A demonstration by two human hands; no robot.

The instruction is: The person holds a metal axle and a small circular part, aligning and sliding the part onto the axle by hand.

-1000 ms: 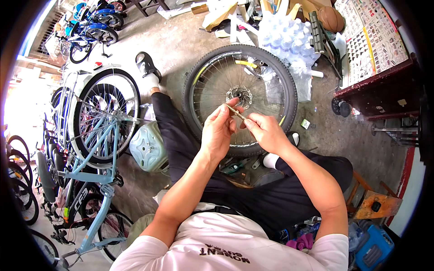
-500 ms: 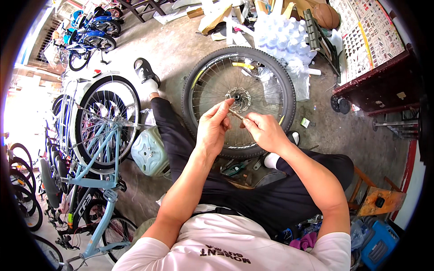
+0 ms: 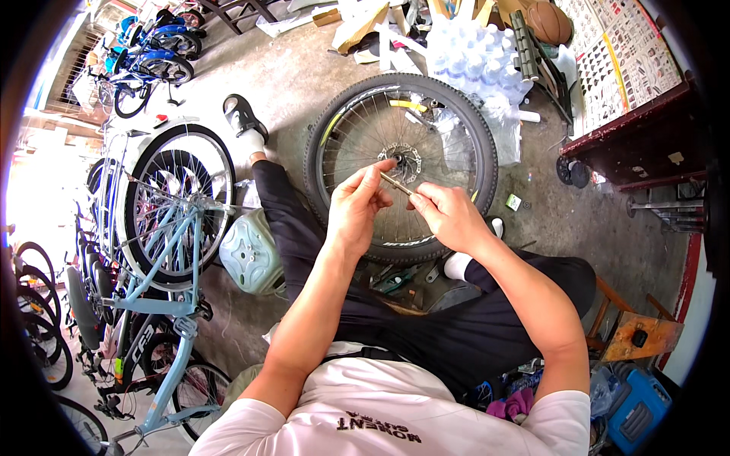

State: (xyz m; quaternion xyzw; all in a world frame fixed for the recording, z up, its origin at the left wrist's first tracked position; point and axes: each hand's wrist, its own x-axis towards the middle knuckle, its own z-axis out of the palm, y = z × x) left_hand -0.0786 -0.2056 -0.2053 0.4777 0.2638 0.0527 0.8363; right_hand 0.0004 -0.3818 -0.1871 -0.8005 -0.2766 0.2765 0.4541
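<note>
"Holding the thin rod (image 3: 398, 184), is your left hand (image 3: 354, 211) gripping too?"
"I can't tell. Your right hand (image 3: 450, 217) pinches one end; the other end sits by your left fingers (image 3: 369, 180). Pinch snugly and hold it steady, without bending."

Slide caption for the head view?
Left hand and right hand at either end of a thin rod over a bicycle wheel.

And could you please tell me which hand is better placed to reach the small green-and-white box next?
Likely the right hand: it is nearer the box, which lies right of the bicycle wheel, though its grip must first free the thin rod.
</note>
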